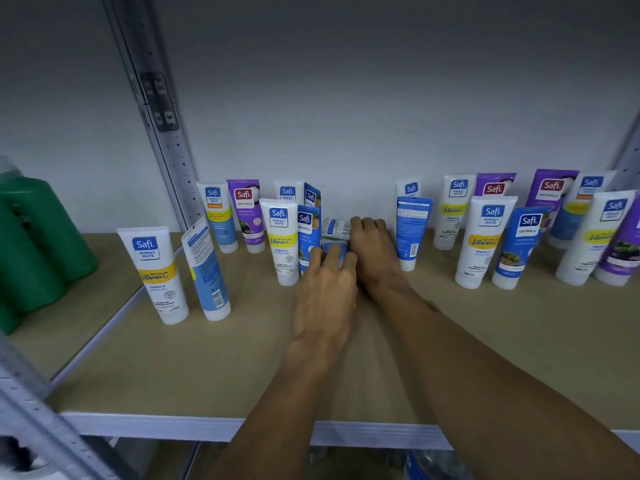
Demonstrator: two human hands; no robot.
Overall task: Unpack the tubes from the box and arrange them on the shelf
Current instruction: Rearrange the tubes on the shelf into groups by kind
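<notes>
Surface: tan shelf point(242, 358) with a pale metal front edge, a grey wall behind it and a perforated upright point(166, 133) at the back left.
Being handled: a white and blue lying tube point(334, 226), on its side on the shelf near the wall, in the gap between two groups of standing tubes. A blue part point(333, 245) shows just below it; through the blur I cannot tell whether it belongs to the same tube.
Right: my right hand point(372, 247) has its fingers curled over the right end of the lying tube and grips it.
Left: my left hand point(325, 285) is relaxed, its fairly straight fingertips laid on the blue part and not closed round it.
Left group: a white Vitamin C tube point(282, 240) stands on its cap just beside my left hand, with a blue Naturals tube point(306, 233) against it and a purple tube point(246, 213) farther back. Nearer the front stand a second white tube point(156, 275) and a leaning tube point(206, 271) with its barcode side out.
Right group: a back-label tube point(412, 230) stands just beside my right hand. Beyond it are more white, blue and purple tubes, all cap down.
Far left: green bottles point(31, 244), well apart from the tubes.
</notes>
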